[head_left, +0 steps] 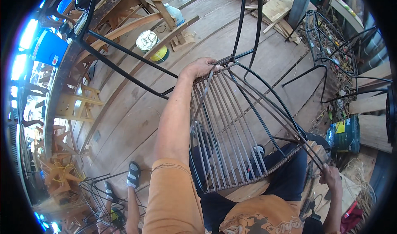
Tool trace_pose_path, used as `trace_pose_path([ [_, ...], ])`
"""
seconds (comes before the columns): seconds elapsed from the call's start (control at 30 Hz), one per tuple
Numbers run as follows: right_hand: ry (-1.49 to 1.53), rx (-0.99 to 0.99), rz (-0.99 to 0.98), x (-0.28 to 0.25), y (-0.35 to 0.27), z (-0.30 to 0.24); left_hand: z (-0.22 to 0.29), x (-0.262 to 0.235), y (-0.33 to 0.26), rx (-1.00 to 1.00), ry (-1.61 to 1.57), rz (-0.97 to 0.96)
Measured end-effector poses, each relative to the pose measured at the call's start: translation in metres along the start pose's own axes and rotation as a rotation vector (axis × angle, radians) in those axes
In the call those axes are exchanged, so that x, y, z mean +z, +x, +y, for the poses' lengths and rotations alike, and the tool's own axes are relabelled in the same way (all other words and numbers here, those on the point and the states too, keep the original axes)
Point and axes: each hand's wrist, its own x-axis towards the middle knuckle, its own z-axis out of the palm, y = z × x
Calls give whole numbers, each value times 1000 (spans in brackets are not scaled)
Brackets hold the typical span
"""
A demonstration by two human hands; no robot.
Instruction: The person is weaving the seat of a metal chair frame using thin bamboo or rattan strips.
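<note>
A black metal chair frame point(264, 114) lies tilted across my lap, partly woven with several brown rattan strands point(225, 126) running from its far end to its near rim. My left hand point(200, 67) reaches out and grips the far end of the frame where the strands gather. Low on the right, my right hand point(330, 177) is closed on a brown strand point(308, 149) pulled taut off the frame's near right corner. My orange sleeves and dark trousers show below the frame.
Wooden plank floor point(136, 110) all around. Another person's sandalled feet point(133, 175) and a wire frame point(99, 192) sit at lower left. A second black frame point(331, 39) stands at the right, a green container point(345, 134) beside it, tins point(147, 40) and a blue box point(49, 48) farther off.
</note>
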Motion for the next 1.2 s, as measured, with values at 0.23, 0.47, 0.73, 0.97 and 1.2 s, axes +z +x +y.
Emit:
trace_pose_path([
  [0.23,863,390,263,-22,65,69,17,5,-17,45,168,68],
  [0.47,122,-806,268,45,108,-207,1,0,-27,-81,88,36],
  [0.73,-617,-828,216,157,191,-316,23,7,-4,-52,6,-55],
  [0.97,6,-588,-29,-8,127,-169,-1,-9,-9,-57,33,-19],
  [1.2,-549,554,546,-286,35,157,42,4,-10,-132,-7,-63],
])
